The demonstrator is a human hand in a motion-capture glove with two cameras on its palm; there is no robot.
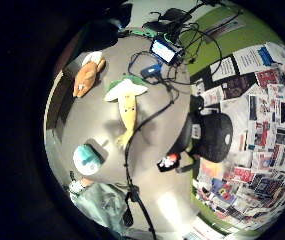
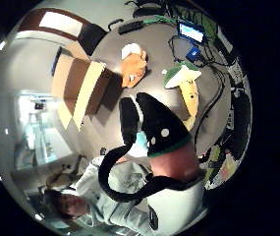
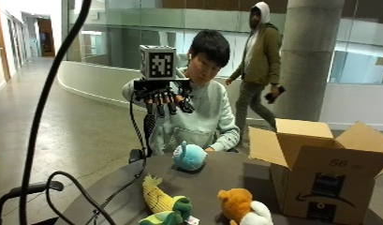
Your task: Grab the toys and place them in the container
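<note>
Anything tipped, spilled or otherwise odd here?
Nothing stands out. The three toys lie apart on the table, the cardboard box stands open, and the gloved right hand is raised, holding nothing.

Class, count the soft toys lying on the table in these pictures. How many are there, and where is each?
3. A blue round toy nearest the person, a yellow and green toy mid-table, and an orange and white toy beside the cardboard box. The box's inside is hidden.

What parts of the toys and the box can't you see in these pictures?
- Cardboard box inside: outside view, hidden by its own walls and flaps.
- Yellow plush toy and orange plush toy: outside view, cut off by the picture's lower edge.
- Teal plush toy: thumb side palm view, mostly hidden behind the gloved right hand.
</note>
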